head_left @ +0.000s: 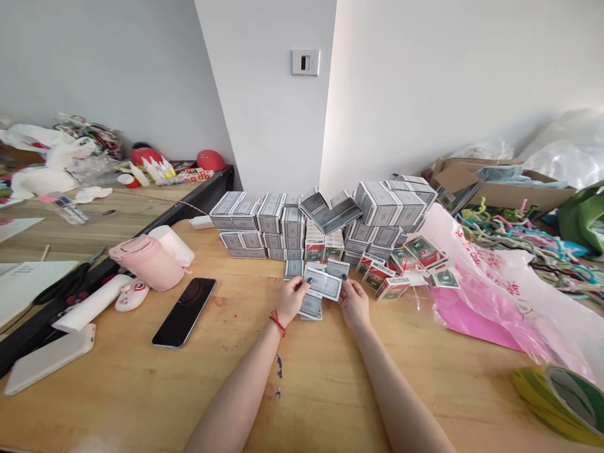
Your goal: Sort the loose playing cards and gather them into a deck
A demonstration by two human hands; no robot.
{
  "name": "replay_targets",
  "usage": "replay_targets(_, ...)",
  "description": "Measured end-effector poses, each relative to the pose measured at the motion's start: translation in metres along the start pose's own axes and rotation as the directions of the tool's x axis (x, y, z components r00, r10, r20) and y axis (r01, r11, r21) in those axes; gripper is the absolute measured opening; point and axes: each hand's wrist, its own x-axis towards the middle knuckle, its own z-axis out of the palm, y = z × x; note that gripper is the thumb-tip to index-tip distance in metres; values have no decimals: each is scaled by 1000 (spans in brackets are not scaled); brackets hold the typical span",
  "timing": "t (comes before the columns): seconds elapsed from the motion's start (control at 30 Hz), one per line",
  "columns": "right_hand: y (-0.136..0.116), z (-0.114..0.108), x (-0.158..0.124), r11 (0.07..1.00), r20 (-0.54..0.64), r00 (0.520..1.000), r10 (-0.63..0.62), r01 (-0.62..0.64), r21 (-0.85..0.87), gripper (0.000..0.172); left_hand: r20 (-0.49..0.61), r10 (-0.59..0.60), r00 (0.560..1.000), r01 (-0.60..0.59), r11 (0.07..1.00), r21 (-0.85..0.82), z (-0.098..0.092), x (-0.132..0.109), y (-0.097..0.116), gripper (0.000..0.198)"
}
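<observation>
My left hand (291,301) and my right hand (353,303) hold a small fan of patterned playing cards (324,283) between them, fingers pinched on the cards' edges. A red string is tied round my left wrist. More loose cards (311,306) lie on the wooden table (330,390) under my hands. Just behind stands a wall of stacked grey card boxes (325,220), with several red and green boxes (406,264) tumbled to the right.
A black phone (185,312), a pink jug lying on its side (147,260), a white roll (92,304) and a white case (50,357) are at the left. A pink plastic bag (486,289) spreads at the right. A tape roll (561,396) sits at the lower right.
</observation>
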Motion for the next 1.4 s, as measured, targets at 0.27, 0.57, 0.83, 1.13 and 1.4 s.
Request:
replay_targets(0.27, 0, -3, 0, 1000, 50, 999, 0, 2, -26, 30, -296, -71, 952, 50, 996, -77, -9, 8, -12, 30)
replay_targets(0.57, 1, 2, -5, 989, 129, 992, -5, 24, -143, 30, -298, -30, 954, 29, 1000, -7, -8, 8, -11, 29)
replay_targets(0.83, 1, 1, -5, 987, 153, 988, 0, 25, -160, 29, -350, -27, 936, 21, 1000, -21, -11, 7, -6, 29)
replay_targets(1.13, 1, 3, -6, 985, 169, 986, -2, 31, -169, 32, -259, -9, 966, 2, 1000, -27, -11, 6, -6, 28)
replay_targets(1.4, -2, 7, -10, 984, 211, 977, 22, 16, -177, 40, -205, 67, 977, -71, 997, -10, -12, 6, -1, 35)
